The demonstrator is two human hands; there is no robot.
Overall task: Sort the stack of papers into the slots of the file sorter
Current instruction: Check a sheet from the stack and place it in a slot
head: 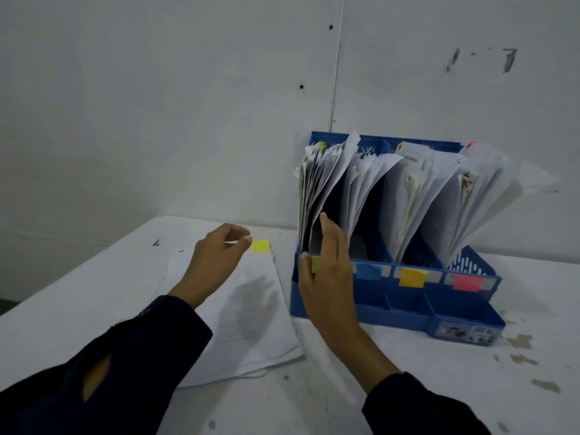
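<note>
Both hands work at a white table (408, 387); the left hand (216, 262) hovers with loosely curled fingers, holding nothing, over the stack of papers (251, 312) whose yellow sticky tab (261, 246) shows at the far edge; the right hand (329, 268), fingers straight, presses against the front of the blue file sorter (392, 306), reaching into its leftmost slot and hiding most of that slot's yellow-green label (315, 264); fanned sheets (417, 196) in the slots conceal the dividers.

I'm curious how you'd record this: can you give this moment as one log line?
left hand: over flat white paper stack | right hand: straight fingers at blue plastic file sorter, leftmost slot | table
</note>
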